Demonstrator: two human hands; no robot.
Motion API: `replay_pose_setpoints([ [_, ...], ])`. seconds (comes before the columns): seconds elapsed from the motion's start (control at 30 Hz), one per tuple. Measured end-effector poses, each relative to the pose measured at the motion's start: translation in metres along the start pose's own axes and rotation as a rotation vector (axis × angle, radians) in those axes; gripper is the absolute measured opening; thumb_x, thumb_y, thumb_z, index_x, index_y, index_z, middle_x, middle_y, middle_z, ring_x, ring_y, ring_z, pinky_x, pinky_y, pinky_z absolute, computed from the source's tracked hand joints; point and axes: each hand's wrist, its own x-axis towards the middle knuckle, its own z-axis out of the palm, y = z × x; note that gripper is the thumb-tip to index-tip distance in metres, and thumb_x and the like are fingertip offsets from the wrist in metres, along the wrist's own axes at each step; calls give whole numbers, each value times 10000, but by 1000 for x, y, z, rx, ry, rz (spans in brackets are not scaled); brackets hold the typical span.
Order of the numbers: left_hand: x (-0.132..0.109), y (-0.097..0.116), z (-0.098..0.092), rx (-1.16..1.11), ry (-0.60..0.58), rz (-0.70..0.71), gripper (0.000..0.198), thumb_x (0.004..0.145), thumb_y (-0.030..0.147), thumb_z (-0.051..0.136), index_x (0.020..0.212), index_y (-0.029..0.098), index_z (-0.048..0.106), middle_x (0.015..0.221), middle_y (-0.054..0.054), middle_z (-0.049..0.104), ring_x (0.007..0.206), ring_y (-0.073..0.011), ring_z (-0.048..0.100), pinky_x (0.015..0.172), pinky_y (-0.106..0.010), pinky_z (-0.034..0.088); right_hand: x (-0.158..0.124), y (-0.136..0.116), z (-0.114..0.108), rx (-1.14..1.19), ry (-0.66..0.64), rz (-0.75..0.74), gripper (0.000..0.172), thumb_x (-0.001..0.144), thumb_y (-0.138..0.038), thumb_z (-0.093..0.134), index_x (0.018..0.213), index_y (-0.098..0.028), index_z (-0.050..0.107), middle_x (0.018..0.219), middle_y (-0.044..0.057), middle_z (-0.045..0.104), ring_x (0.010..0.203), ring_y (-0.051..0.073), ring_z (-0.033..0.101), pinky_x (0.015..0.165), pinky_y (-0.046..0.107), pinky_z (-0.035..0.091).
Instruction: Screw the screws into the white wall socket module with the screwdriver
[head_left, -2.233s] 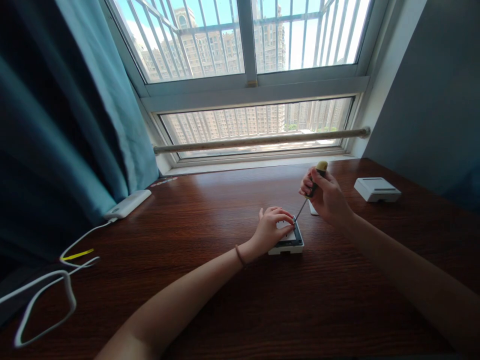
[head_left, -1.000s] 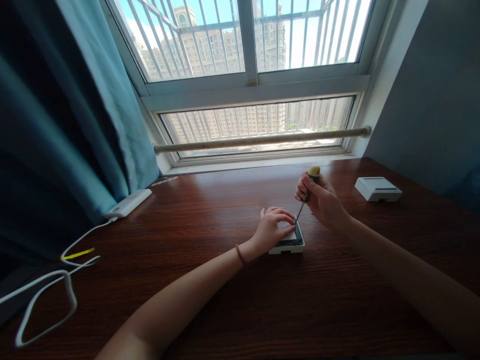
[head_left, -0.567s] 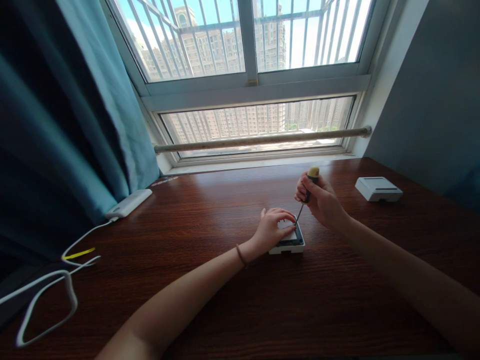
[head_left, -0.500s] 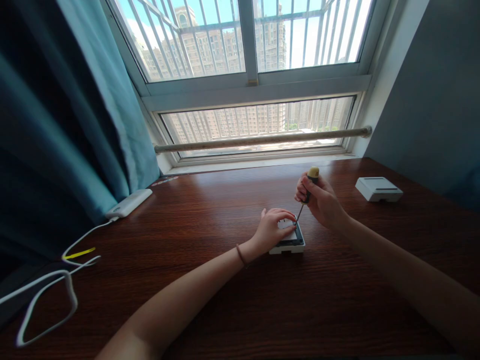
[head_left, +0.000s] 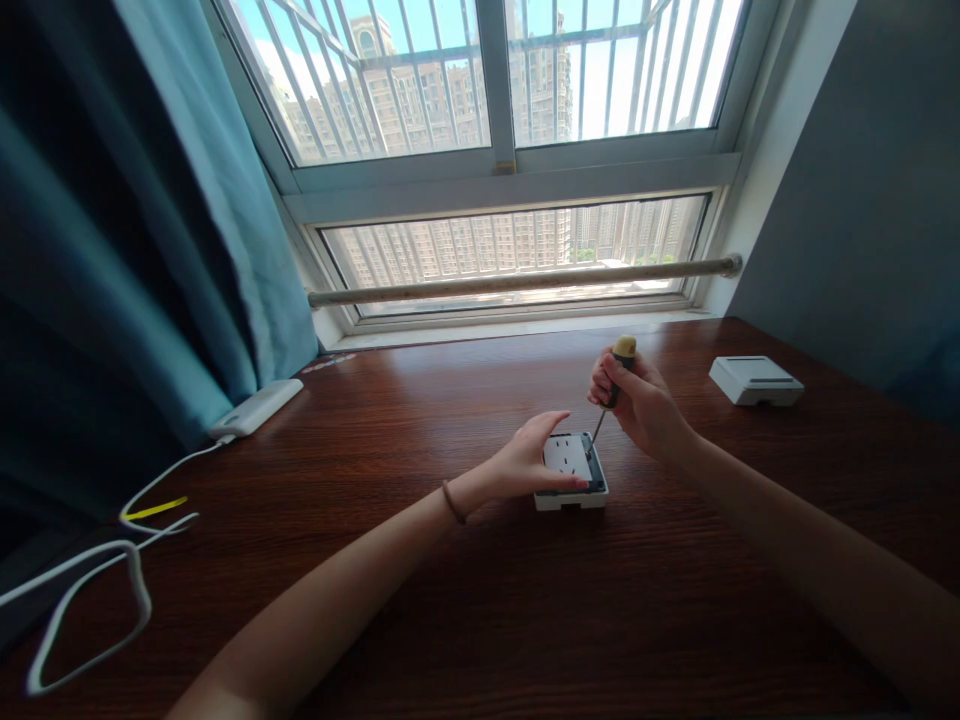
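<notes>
A wall socket panel (head_left: 567, 457) with a white slotted face and a dark frame sits in a white box (head_left: 571, 503) on the table. My left hand (head_left: 534, 455) is at its left side with fingers spread. The thumb lies along the panel's near edge, and the index finger stretches past its far left corner. In my right hand (head_left: 634, 395) is a screwdriver (head_left: 622, 350) with a yellow and black handle, held slightly tilted. Its shaft reaches down to the right part of the dark frame. The tip's exact contact is too small to make out.
On the brown wooden table (head_left: 420, 420), another white box (head_left: 756, 380) stands at the right. A white power strip (head_left: 262, 408) with a looping cable (head_left: 142, 590) and a yellow strip (head_left: 156, 509) lie at the left. A curtain (head_left: 247, 250) hangs beside the window.
My left hand has pulled back leftward from the screwdriver's tip, and its thumb and fingers have opened apart, uncovering the socket face. The right hand with the screwdriver stays almost in place.
</notes>
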Motion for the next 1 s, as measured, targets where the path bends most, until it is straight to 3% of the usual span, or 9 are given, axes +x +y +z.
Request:
replay_pose_setpoints([
  [0.17,-23,-21,8,-136,68,-20,1008,550,424,741,1356,181,187,1401,-143,248,1284,-290,280,1077,-420,236,1,-2,-2,53,-48,27,246,831,-440,455,776,-208,513,590,-38,390,514,101,395,537,253,379],
  [0.33,-28,-23,12,-176,28,-11,955,567,410,735,1326,172,208,1348,-146,295,1239,-274,338,1058,-393,272,0,-3,-5,2,-83,21,280,845,-431,395,864,-212,569,636,-13,469,562,118,464,569,266,426],
  [0.6,-25,-16,10,-117,42,13,813,581,435,718,1251,182,332,1230,-114,392,1148,-252,406,1008,-380,333,-4,-16,-6,-459,-120,-84,312,831,-423,484,977,-175,605,792,42,600,651,152,606,592,302,512],
  [0.73,-25,-14,9,-137,45,1,789,583,421,721,1238,192,347,1206,-106,409,1118,-247,429,981,-380,358,-8,-24,-1,-573,-110,-203,380,790,-341,576,1159,-268,529,851,13,616,675,147,638,602,310,562],
  [1.0,-25,-13,9,-150,44,-14,782,579,414,725,1231,198,351,1195,-101,419,1108,-247,440,976,-387,359,-9,-20,-6,-803,-10,-347,378,737,-266,642,1109,-280,579,901,14,645,656,157,661,606,301,582],
])
